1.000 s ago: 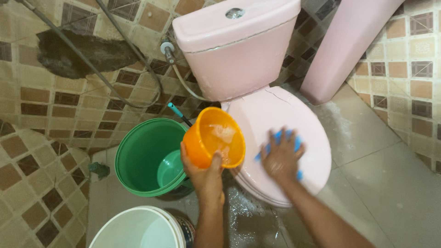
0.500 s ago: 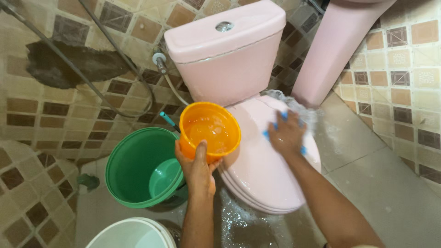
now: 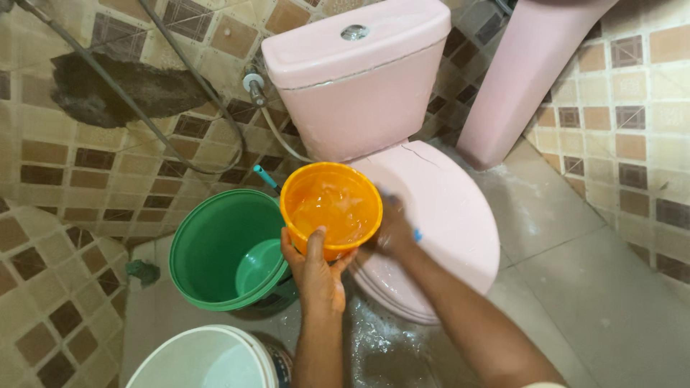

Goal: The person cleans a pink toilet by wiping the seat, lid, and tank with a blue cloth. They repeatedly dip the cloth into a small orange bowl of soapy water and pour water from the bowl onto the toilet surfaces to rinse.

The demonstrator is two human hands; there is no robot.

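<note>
Head view: the left hand (image 3: 316, 276) grips an orange bowl (image 3: 331, 207) by its near rim, thumb inside the rim and fingers underneath, clamped on it. The bowl is held in the air above the near left edge of the pink toilet lid (image 3: 438, 223), tilted a little toward the camera, with some water in it. The right hand (image 3: 394, 231) lies on the lid just right of the bowl, partly hidden behind it; a bit of blue (image 3: 416, 234) shows at its fingers, and whether the hand is closed on it I cannot tell. The lid is shut, and the pink cistern (image 3: 359, 79) stands behind it against the tiled wall. On the floor left of the toilet sits a green bucket (image 3: 215, 251) with a smaller green scoop (image 3: 260, 266) inside it, just below and left of the bowl. A white bucket (image 3: 201, 359) stands nearer, at the bottom edge of the picture. The floor (image 3: 381, 345) in front of the toilet is wet. A grey hose (image 3: 180, 72) runs down the wall to a valve (image 3: 253, 80) beside the cistern. A pink pedestal (image 3: 525, 79) rises at the right.
</note>
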